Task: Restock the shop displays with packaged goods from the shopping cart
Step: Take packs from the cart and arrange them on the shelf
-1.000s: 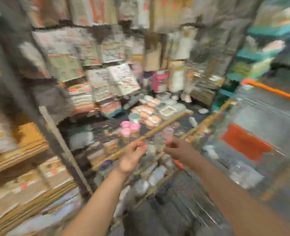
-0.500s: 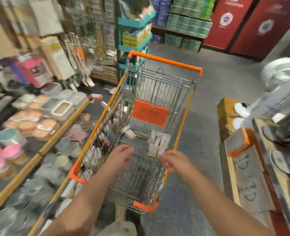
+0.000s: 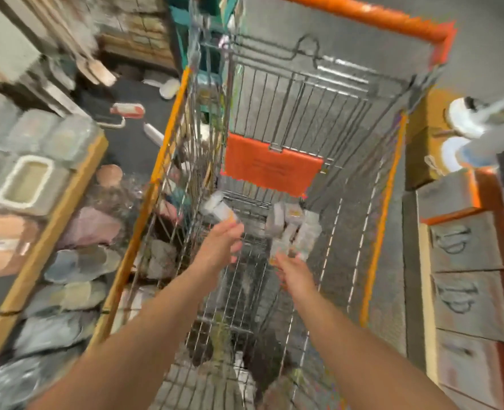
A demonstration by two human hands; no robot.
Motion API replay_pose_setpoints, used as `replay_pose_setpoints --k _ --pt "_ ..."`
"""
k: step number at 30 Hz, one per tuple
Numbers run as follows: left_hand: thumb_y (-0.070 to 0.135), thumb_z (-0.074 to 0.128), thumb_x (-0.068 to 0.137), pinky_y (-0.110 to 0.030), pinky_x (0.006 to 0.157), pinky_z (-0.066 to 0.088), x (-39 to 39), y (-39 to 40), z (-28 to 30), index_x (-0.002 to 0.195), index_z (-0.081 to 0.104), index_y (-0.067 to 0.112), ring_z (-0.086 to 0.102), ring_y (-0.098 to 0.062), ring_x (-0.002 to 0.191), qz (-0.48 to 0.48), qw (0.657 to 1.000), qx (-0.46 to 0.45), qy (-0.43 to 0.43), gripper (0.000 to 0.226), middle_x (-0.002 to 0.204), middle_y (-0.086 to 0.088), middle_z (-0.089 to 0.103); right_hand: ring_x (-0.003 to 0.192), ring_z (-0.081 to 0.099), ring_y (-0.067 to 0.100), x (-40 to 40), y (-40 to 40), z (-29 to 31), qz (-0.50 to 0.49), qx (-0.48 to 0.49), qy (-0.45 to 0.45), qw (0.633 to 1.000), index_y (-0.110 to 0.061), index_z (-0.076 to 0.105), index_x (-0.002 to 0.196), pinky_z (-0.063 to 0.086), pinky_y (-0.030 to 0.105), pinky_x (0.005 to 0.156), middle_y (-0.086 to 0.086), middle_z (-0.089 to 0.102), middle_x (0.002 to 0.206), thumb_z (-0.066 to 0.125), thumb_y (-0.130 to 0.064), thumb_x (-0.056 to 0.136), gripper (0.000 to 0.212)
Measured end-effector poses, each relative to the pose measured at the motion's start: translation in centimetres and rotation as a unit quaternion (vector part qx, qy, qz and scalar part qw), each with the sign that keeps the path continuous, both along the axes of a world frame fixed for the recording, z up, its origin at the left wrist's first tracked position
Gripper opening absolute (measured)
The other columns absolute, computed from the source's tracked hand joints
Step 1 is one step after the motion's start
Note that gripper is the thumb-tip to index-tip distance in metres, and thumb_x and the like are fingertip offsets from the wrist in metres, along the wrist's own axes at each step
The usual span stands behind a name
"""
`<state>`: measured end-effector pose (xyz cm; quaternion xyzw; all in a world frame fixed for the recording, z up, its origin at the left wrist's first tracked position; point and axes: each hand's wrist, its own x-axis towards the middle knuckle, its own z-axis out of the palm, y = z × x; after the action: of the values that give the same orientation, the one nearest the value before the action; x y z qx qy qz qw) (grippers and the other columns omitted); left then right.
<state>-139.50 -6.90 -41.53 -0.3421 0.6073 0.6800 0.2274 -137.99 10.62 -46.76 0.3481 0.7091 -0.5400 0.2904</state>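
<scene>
A wire shopping cart (image 3: pixel 372 184) with orange trim fills the middle of the view. Several small white-and-orange boxes (image 3: pixel 295 229) lie in a pile on its floor, and one more box (image 3: pixel 218 207) lies apart to the left. My left hand (image 3: pixel 219 245) reaches down into the basket with fingers extended, just below that lone box. My right hand (image 3: pixel 293 269) is also inside, fingers extended at the near edge of the pile. The frame is blurred, so contact with the boxes cannot be judged.
A low display shelf (image 3: pixel 52 220) with a wooden edge on the left carries containers, lids and bowls. On the right stand stacked cartons (image 3: pixel 466 244) and a white fan. Grey floor lies beyond the cart.
The view has swung from the left shelves to the cart and dropped closer. Both hands have gone from above the near rim down into the basket toward the boxes.
</scene>
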Motion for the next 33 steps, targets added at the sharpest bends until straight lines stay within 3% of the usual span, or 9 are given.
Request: replay_pose_setpoints --k 4,6,11,16,21,23,28,30,33 --pt "0.032 0.053 0.100 -0.027 0.069 0.047 -0.9 0.6 -5.4 0.122 0.052 0.023 0.063 -0.011 0.094 0.030 0.998 0.042 -0.024 0.024 0.122 -0.001 0.060 0.087 0.061 0.030 -3.5 0.1 -6.3 -0.097 0.051 -0.017 0.994 -0.012 0.061 0.116 0.048 0.035 0.073 0.012 0.064 0.109 0.053 -0.071 0.085 0.068" --pt "0.032 0.052 0.100 -0.031 0.082 0.050 -0.9 1.2 -8.0 0.122 0.050 0.024 0.063 -0.016 0.103 0.045 0.997 0.054 -0.037 0.024 0.130 -0.003 0.058 0.100 0.058 0.027 -5.3 0.3 -8.7 -0.065 0.100 0.009 0.993 -0.007 0.051 0.131 0.040 0.028 0.082 0.010 0.057 0.119 0.057 -0.050 0.094 0.056" --pt "0.030 0.049 0.102 -0.043 0.110 0.039 0.4 2.3 -12.9 0.127 0.045 0.021 0.051 -0.029 0.130 0.035 0.991 0.080 -0.101 0.027 0.146 -0.009 0.047 0.101 0.055 0.028 -7.7 0.3 -14.2 0.009 0.241 0.026 0.970 -0.006 0.047 0.117 0.042 0.031 0.080 0.007 0.052 0.114 0.074 -0.050 0.080 0.064" --pt "0.030 0.051 0.101 -0.034 0.089 0.044 1.7 2.6 -16.6 0.133 0.046 0.016 0.058 -0.020 0.109 0.047 0.985 0.069 -0.150 0.036 0.121 0.000 0.059 0.118 0.055 0.035 -8.7 -2.3 -17.0 0.156 0.296 0.003 0.942 -0.007 0.031 0.141 0.047 0.042 0.093 0.014 0.048 0.138 0.076 -0.045 0.080 0.084" --pt "0.036 0.051 0.101 -0.045 0.106 0.044 3.3 2.4 -17.4 0.109 0.050 0.029 0.060 -0.019 0.110 0.027 0.984 0.062 -0.167 0.011 0.112 0.006 0.060 0.112 0.060 0.035 -9.7 -3.5 -18.2 0.190 0.327 -0.017 0.926 -0.009 0.041 0.133 0.050 0.041 0.088 0.015 0.057 0.130 0.073 -0.034 0.084 0.063" --pt "0.035 0.051 0.101 -0.045 0.106 0.045 3.3 1.7 -17.0 0.106 0.053 0.028 0.061 -0.019 0.110 0.044 0.984 0.066 -0.162 0.008 0.114 0.004 0.061 0.102 0.064 0.032 -9.6 -3.2 -18.5 0.154 0.302 0.004 0.941 -0.009 0.052 0.121 0.053 0.039 0.085 0.010 0.065 0.115 0.072 -0.035 0.081 0.052" --pt "0.028 0.054 0.100 -0.029 0.100 0.043 3.1 0.1 -16.6 0.142 0.041 0.024 0.052 -0.012 0.117 0.032 0.993 0.060 -0.091 0.045 0.133 0.004 0.048 0.094 0.064 0.028 -6.7 -2.9 -16.7 0.069 0.112 0.025 0.991 -0.013 0.065 0.096 0.051 0.041 0.089 0.010 0.069 0.105 0.065 -0.056 0.085 0.045" --pt "0.018 0.059 0.098 -0.018 0.086 0.047 2.7 -0.1 -16.7 0.139 0.041 0.022 0.056 -0.006 0.108 0.032 0.995 0.068 -0.069 0.045 0.127 0.005 0.052 0.073 0.066 0.028 -5.6 -3.9 -15.5 0.037 0.046 -0.050 0.997 -0.016 0.066 0.082 0.054 0.037 0.068 0.013 0.071 0.089 0.058 -0.065 0.085 0.050" --pt "0.015 0.071 0.088 -0.035 0.100 0.048 2.4 -0.5 -17.3 0.146 0.035 0.013 0.059 -0.018 0.118 0.049 0.996 0.061 -0.051 0.068 0.138 -0.008 0.054 0.037 0.040 0.012 -4.0 -5.5 -13.7 0.017 -0.055 -0.172 0.983 -0.019 0.063 0.078 0.032 0.018 0.040 0.004 0.053 0.057 0.039 -0.076 0.087 0.063"
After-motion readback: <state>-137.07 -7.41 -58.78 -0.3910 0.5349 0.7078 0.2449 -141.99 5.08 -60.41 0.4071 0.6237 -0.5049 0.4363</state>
